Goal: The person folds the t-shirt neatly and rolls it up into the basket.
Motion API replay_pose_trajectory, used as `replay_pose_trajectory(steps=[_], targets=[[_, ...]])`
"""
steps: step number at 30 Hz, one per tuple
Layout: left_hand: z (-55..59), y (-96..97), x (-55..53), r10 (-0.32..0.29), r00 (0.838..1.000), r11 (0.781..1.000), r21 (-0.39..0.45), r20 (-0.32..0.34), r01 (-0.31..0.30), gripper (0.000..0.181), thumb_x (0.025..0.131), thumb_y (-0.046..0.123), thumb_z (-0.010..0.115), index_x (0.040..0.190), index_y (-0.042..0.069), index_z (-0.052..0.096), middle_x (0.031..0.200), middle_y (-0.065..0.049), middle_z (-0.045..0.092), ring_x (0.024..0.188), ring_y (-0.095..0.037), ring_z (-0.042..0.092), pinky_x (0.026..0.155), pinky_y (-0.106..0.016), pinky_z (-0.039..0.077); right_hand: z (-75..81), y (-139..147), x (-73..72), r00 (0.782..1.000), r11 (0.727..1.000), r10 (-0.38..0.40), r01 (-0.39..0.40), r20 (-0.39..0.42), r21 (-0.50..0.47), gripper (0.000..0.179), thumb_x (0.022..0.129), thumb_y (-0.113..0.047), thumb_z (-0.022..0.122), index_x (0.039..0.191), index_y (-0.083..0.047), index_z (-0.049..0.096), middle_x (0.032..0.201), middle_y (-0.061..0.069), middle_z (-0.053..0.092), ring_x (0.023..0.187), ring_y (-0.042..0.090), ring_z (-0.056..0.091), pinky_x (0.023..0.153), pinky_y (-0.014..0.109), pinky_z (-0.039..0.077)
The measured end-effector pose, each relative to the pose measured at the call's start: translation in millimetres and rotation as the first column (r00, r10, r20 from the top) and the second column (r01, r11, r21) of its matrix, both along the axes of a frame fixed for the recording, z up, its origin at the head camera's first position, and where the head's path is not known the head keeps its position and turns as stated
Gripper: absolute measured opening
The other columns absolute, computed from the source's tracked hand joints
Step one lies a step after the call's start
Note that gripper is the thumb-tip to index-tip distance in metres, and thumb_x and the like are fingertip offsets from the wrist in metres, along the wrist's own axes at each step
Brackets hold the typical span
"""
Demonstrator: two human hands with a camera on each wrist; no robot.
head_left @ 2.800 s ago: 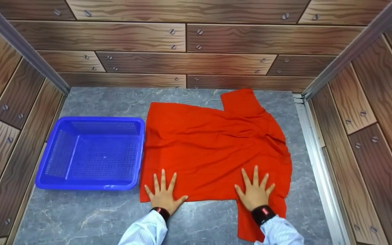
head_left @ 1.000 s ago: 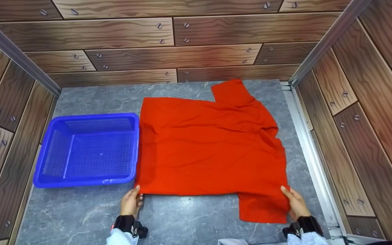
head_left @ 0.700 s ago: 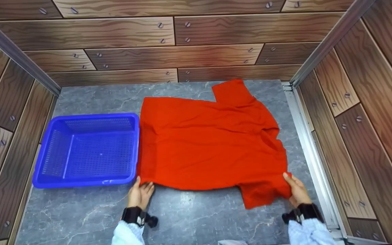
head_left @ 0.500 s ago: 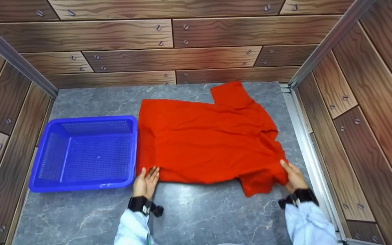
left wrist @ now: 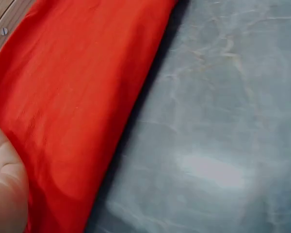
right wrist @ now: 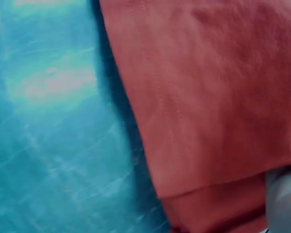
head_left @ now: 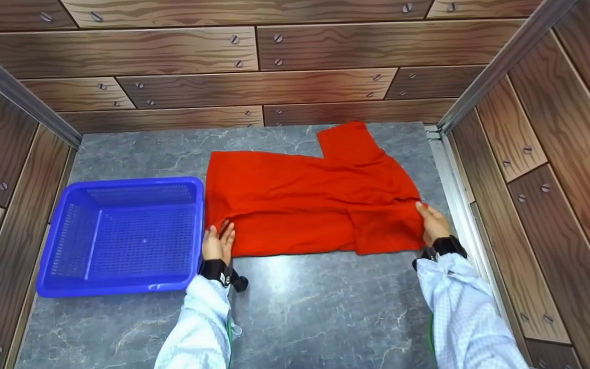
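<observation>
An orange-red short-sleeved shirt lies sideways on the grey marbled surface, its near side folded over toward the middle. The folded-over sleeve sits on top at the right, and the far sleeve points to the back. At the hem end, my left hand grips the folded cloth, palm turned up; some of its fingertips are hidden by fabric. My right hand pinches the shirt by the turned-over shoulder end, thumb on top. The right wrist view shows the stitched sleeve edge close up.
Left of the shirt, close to its hem, stands a blue perforated plastic basket with nothing in it. Wood-patterned panels enclose the back and sides. A metal rail runs along the right edge.
Earlier both hands lay flat on the shirt, then took its near edge at hem and sleeve. They have since moved away from me, folding that side over onto the shirt.
</observation>
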State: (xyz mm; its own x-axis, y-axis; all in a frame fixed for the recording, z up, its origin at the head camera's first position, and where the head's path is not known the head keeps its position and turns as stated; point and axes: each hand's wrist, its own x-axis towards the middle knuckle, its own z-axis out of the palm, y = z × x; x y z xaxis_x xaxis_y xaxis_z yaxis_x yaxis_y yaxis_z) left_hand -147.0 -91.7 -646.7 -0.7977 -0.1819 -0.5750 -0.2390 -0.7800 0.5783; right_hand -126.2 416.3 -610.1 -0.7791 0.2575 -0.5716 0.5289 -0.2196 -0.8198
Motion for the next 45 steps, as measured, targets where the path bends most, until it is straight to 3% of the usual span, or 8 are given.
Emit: replay_pose_trajectory(steps=[7,11,13,19,23,26,31,45], targets=[[-3.3,3.0,-16.3,-0.042,0.999,0.981,-0.188,0.033,0.047,0.030,0.107,0.021,0.030,0.129,0.001,0.032,0.107,-0.009,0.067,0.083,-0.015,0.070,0.074,-0.024,0.055,0.8,-7,-14.9,0.996,0.963,0.058,-0.073,0.063,0.259,0.059,0.101,-0.036,0.049,0.149,-0.004,0.039,0.118,0.002,0.057,0.074,0.002,0.050,0.071,0.020,0.045],[-10.8,10.7,-14.7,-0.124,0.992,0.843,-0.524,0.029,0.121,0.034,0.106,0.017,0.037,0.134,-0.002,0.038,0.133,-0.027,0.053,0.099,-0.026,0.065,0.080,-0.026,0.052,-2.7,-17,-16.1,0.997,0.827,0.065,-0.075,0.038,0.556,0.051,0.100,-0.025,0.051,0.145,-0.002,0.044,0.124,0.025,0.057,0.079,0.016,0.058,0.071,0.025,0.049],[-16.8,16.7,-8.9,-0.184,0.983,0.672,-0.727,0.022,0.142,0.034,0.103,0.012,0.045,0.133,-0.003,0.044,0.134,-0.029,0.052,0.108,-0.034,0.060,0.088,-0.033,0.050,-7.5,-24,-15.2,0.997,0.699,0.077,-0.063,0.013,0.713,0.048,0.098,-0.019,0.053,0.141,0.001,0.048,0.117,0.031,0.059,0.092,0.030,0.063,0.082,0.036,0.051],[-41.7,29.9,16.9,-0.452,0.880,-0.063,-0.990,0.144,0.129,0.048,0.093,0.019,0.060,0.135,-0.003,0.053,0.147,-0.027,0.044,0.140,-0.050,0.033,0.118,-0.054,0.024,-48.1,-51,-0.5,0.912,0.195,0.386,0.068,-0.140,0.978,0.041,0.084,-0.013,0.067,0.124,-0.003,0.062,0.122,0.030,0.058,0.109,0.053,0.054,0.090,0.064,0.043],[-52.9,31.1,27.4,-0.485,0.785,-0.304,-0.916,0.385,0.261,0.068,0.092,0.038,0.060,0.150,0.010,0.040,0.161,-0.021,0.022,0.148,-0.049,0.010,0.121,-0.055,0.014,-76.5,-74,22.2,0.814,0.057,0.581,-0.047,0.005,0.997,0.049,0.086,-0.024,0.068,0.133,-0.013,0.060,0.143,0.023,0.050,0.128,0.051,0.045,0.097,0.066,0.040],[-54.9,29.8,31.3,-0.478,0.745,-0.362,-0.877,0.465,0.315,0.073,0.091,0.044,0.059,0.153,0.015,0.034,0.163,-0.019,0.015,0.150,-0.047,0.004,0.121,-0.056,0.011,-83.1,-87,37.5,0.814,0.089,0.560,-0.242,0.153,0.966,0.053,0.094,-0.033,0.058,0.145,-0.022,0.049,0.158,0.018,0.031,0.145,0.048,0.024,0.111,0.067,0.025],[-56.6,25.1,40.6,-0.486,0.722,-0.378,-0.863,0.492,0.334,0.075,0.092,0.048,0.056,0.155,0.017,0.029,0.165,-0.017,0.010,0.150,-0.046,-0.001,0.122,-0.056,0.007,-81.0,-96,50.3,0.820,0.151,0.508,-0.385,0.263,0.910,0.052,0.101,-0.035,0.046,0.152,-0.027,0.037,0.164,0.016,0.016,0.149,0.049,0.008,0.115,0.069,0.009],[-64.5,15.7,98.4,-0.473,0.749,-0.402,-0.870,0.464,0.285,0.072,0.094,0.045,0.056,0.154,0.016,0.031,0.164,-0.018,0.013,0.150,-0.046,0.003,0.122,-0.055,0.008,-87.7,-105,115.2,0.830,0.183,0.507,-0.368,0.233,0.912,0.052,0.101,-0.037,0.046,0.152,-0.025,0.037,0.163,0.017,0.018,0.148,0.052,0.008,0.116,0.068,0.007]])
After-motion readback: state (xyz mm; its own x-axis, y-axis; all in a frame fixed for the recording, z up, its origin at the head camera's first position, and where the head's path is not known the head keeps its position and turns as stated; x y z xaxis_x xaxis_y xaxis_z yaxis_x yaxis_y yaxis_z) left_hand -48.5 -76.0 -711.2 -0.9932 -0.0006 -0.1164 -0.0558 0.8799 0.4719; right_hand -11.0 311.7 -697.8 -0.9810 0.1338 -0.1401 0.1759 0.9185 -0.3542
